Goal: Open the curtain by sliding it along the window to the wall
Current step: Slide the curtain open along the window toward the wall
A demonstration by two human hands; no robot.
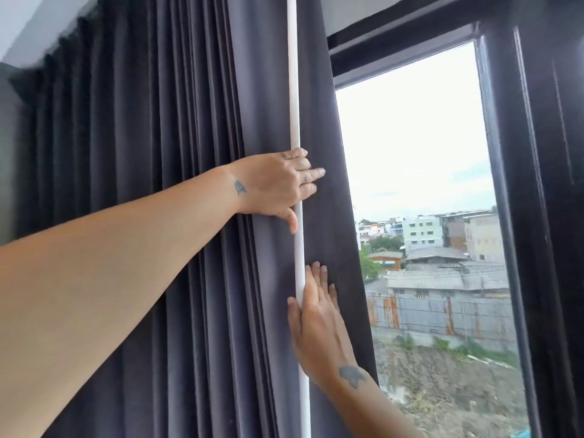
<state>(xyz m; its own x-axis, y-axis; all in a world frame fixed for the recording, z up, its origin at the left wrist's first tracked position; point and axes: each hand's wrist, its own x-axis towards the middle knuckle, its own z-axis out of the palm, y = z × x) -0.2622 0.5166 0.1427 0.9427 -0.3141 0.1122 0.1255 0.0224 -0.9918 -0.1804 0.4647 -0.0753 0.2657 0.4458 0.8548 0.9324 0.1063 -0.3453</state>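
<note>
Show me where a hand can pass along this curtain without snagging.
Free: the flat curtain panel between the white wand and the uncovered window glass, above the left hand. Crowded: the wand itself, with the left hand wrapped around it and the right hand flat just below; left of it, tight pleats.

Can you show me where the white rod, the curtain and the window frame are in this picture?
white rod (pixel 293 90): head view, upper stretch above the left hand.
curtain (pixel 142 184): head view, folded pleats left of the rod.
window frame (pixel 518 184): head view, dark upright on the right side.
</note>
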